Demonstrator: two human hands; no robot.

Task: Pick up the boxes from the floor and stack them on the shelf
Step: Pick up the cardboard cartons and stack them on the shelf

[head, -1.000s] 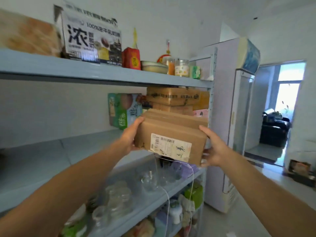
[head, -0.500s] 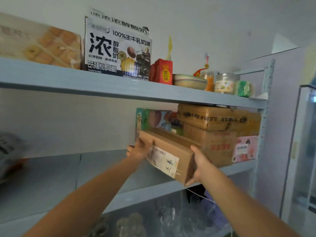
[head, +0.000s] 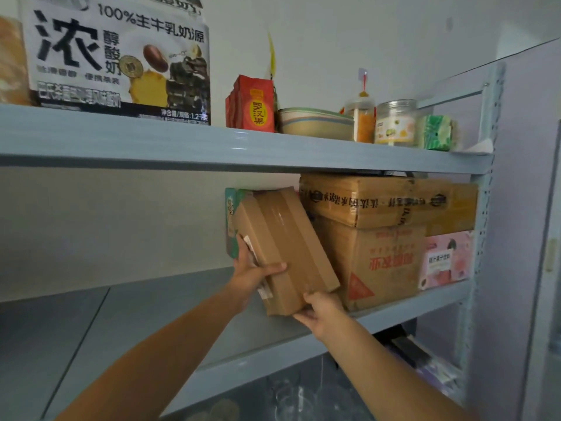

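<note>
A flat brown cardboard box (head: 285, 247) with clear tape stands tilted on its end on the grey middle shelf (head: 170, 317), leaning left of a stack of larger cartons (head: 373, 235). My left hand (head: 252, 276) grips its labelled left side, thumb across the front. My right hand (head: 321, 312) holds its lower right corner from below. A green carton (head: 232, 220) is partly hidden behind the box.
The shelf above (head: 212, 144) carries a big milk carton (head: 118, 59), a red box (head: 252, 104), a bowl (head: 315, 123) and jars (head: 394, 121). A pink box (head: 446, 259) sits at the right by the shelf post (head: 485, 208). Glassware shows below (head: 291, 396).
The box went from lying flat in front of the shelf to standing on end on the middle shelf, beside the carton stack. Both hands followed it in and the view moved closer.
</note>
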